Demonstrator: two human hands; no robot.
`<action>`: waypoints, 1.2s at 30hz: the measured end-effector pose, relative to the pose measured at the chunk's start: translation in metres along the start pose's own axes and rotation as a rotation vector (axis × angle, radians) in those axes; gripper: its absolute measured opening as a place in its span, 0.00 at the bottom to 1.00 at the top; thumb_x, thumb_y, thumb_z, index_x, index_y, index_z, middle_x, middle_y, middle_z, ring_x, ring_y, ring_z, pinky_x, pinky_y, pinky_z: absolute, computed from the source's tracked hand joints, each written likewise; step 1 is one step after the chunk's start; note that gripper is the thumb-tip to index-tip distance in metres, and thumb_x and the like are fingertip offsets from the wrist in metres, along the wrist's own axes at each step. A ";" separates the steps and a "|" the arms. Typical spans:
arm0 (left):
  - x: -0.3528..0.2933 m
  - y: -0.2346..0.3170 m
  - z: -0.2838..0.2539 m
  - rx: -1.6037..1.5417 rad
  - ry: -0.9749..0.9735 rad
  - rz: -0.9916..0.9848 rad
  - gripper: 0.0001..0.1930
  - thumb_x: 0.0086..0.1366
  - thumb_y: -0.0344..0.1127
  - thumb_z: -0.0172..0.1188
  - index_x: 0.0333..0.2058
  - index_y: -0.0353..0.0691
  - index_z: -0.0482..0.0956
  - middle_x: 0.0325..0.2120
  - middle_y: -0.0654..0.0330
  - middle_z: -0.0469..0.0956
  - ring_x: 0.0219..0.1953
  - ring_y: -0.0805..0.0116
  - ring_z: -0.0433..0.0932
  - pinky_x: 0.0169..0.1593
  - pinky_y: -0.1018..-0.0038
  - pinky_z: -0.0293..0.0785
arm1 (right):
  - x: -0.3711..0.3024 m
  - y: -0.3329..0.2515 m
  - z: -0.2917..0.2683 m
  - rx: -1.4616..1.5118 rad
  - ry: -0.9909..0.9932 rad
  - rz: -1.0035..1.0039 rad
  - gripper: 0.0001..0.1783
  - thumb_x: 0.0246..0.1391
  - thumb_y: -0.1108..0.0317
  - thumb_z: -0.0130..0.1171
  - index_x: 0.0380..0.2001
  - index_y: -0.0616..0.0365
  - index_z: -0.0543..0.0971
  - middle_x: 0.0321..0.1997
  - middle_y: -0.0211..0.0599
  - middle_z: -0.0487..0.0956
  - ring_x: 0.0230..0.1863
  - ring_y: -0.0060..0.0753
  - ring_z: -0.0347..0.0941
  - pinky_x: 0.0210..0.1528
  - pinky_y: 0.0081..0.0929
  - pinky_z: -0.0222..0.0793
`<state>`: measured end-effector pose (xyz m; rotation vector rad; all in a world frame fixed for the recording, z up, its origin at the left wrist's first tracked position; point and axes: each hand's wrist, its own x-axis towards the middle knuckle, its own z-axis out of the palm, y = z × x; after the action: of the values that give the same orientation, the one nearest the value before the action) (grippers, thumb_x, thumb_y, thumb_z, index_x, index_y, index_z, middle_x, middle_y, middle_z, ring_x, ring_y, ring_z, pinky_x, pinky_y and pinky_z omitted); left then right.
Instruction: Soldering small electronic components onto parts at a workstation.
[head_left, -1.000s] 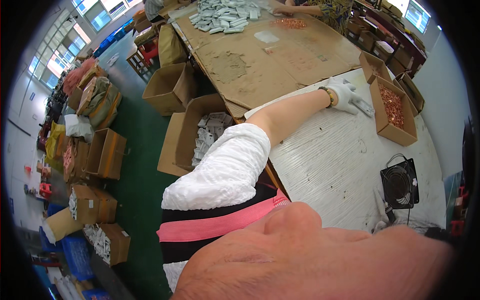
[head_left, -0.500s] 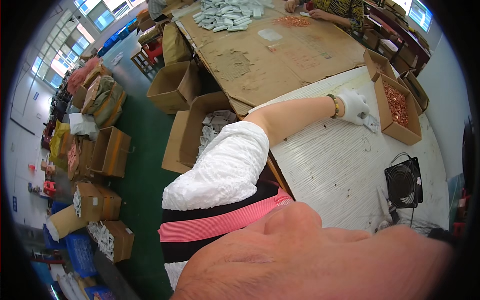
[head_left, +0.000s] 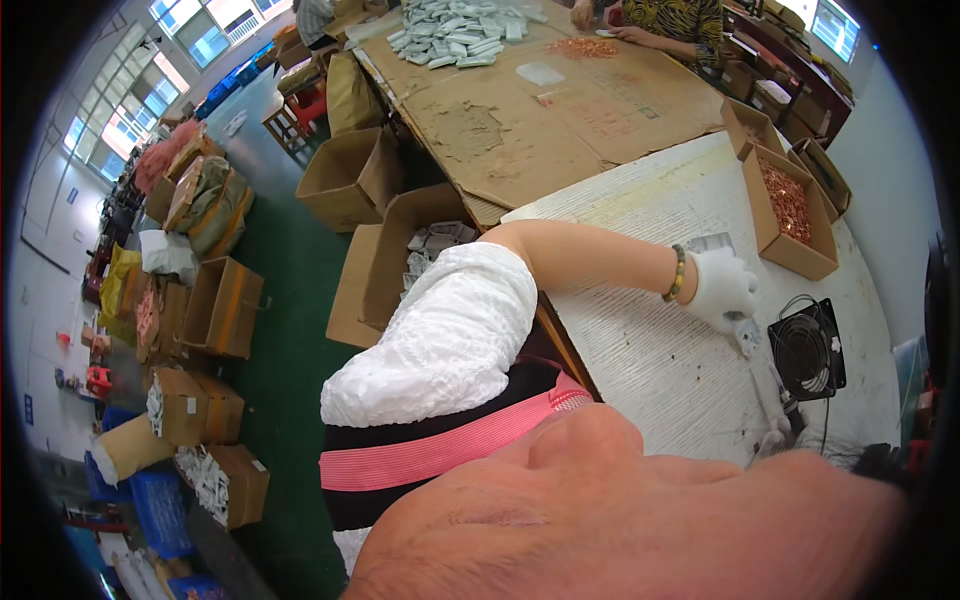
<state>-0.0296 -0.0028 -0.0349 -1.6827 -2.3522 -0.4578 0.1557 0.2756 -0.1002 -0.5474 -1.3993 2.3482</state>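
Note:
My left hand (head_left: 722,288), in a white glove with a beaded bracelet at the wrist, reaches across the white tabletop (head_left: 650,350). Its fingers are closed on a small grey-white piece (head_left: 746,334). Close by, a flat whitish piece (head_left: 712,242) lies on the table beside the wrist. My right hand (head_left: 775,432), in a pale glove, shows only in part low at the right. A long pale shape runs from it up to the left hand's piece. Whether that is a finger or a held item is unclear.
An open carton of copper-coloured parts (head_left: 787,205) stands right of my left hand. A black fan (head_left: 806,348) with a cable sits near my right hand. Beyond, a cardboard-covered table (head_left: 560,110) bears a heap of white pieces (head_left: 465,30). A co-worker's hands (head_left: 625,35) rest there.
My left hand has come nearer, away from the carton, toward my right hand. A flat whitish piece now shows on the table beside the left wrist. My right hand's pale shape reaches farther up.

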 end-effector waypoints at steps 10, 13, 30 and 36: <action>-0.019 0.012 0.004 -0.292 0.004 0.075 0.12 0.50 0.39 0.62 0.28 0.38 0.72 0.34 0.52 0.72 0.36 0.51 0.72 0.40 0.62 0.71 | -0.015 -0.005 0.040 -0.073 -0.095 -0.122 0.13 0.59 0.61 0.50 0.40 0.58 0.76 0.34 0.28 0.78 0.29 0.16 0.68 0.33 0.18 0.64; -0.013 0.005 0.012 -0.325 0.102 0.162 0.12 0.50 0.37 0.64 0.29 0.38 0.73 0.38 0.53 0.73 0.38 0.52 0.73 0.42 0.64 0.71 | -0.023 -0.016 0.055 -0.133 -0.095 -0.145 0.10 0.59 0.65 0.50 0.36 0.59 0.76 0.32 0.32 0.78 0.22 0.16 0.68 0.24 0.14 0.63; -0.007 0.013 0.016 -0.267 0.122 0.184 0.11 0.48 0.35 0.66 0.27 0.38 0.73 0.39 0.55 0.74 0.36 0.54 0.74 0.40 0.67 0.72 | -0.033 -0.024 0.059 -0.268 -0.046 -0.116 0.09 0.56 0.66 0.53 0.36 0.61 0.76 0.25 0.32 0.76 0.21 0.15 0.70 0.24 0.12 0.67; -0.009 0.013 0.016 -0.256 0.127 0.185 0.11 0.48 0.35 0.66 0.26 0.38 0.73 0.40 0.55 0.74 0.36 0.55 0.74 0.39 0.67 0.72 | -0.033 -0.022 0.059 -0.278 -0.061 -0.120 0.09 0.57 0.66 0.53 0.36 0.60 0.76 0.25 0.32 0.77 0.21 0.15 0.70 0.24 0.12 0.67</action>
<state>-0.0142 -0.0007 -0.0507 -1.8960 -2.0968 -0.8336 0.1571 0.2253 -0.0506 -0.4540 -1.7507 2.1067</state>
